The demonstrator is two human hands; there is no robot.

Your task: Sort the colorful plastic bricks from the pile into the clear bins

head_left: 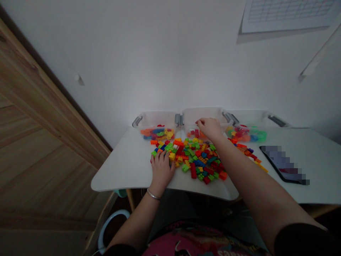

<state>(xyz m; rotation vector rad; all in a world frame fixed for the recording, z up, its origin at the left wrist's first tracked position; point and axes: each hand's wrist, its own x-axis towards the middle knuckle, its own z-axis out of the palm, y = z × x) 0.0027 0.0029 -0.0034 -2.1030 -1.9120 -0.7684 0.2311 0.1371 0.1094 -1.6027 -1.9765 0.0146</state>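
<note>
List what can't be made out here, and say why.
All in the head view:
Whether the right hand grips anything: curled fingers hide it.
What lies beneath the left hand: its fingers and palm cover it.
The device's display: pixelated.
The sheet's contents: too small, partly cut off by the top edge.

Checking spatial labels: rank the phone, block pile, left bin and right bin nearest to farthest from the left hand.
From the left hand:
1. Block pile, at its fingers.
2. Left bin, behind the hand.
3. Right bin, back right.
4. Phone, far right.
</note>
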